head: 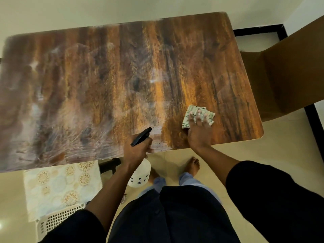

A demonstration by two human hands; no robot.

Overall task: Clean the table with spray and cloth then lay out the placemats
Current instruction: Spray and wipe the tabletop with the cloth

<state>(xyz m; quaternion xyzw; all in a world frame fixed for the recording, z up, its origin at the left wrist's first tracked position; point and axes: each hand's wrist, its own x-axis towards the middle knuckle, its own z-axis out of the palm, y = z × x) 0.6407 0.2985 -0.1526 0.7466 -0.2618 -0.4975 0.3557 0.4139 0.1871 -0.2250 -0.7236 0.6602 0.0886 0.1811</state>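
Observation:
A wood-grain table (pixel 105 76) fills the view, its surface streaked with wet smears on the left and middle. My left hand (pixel 135 151) grips a white spray bottle (pixel 140 174) with a black nozzle at the table's near edge. The bottle's body hangs below the tabletop. My right hand (pixel 199 128) presses flat, fingers spread, on a folded patterned cloth (pixel 211 114) near the table's near right corner. A pale placemat (pixel 59 183) with gold floral rings lies below the table's near left edge, on top of a white basket.
A white lattice basket (pixel 57 220) stands on the tiled floor at lower left, under the placemat. A brown chair (pixel 284 81) stands against the table's right side. My bare feet (pixel 192 165) are on the floor just before the table's near edge.

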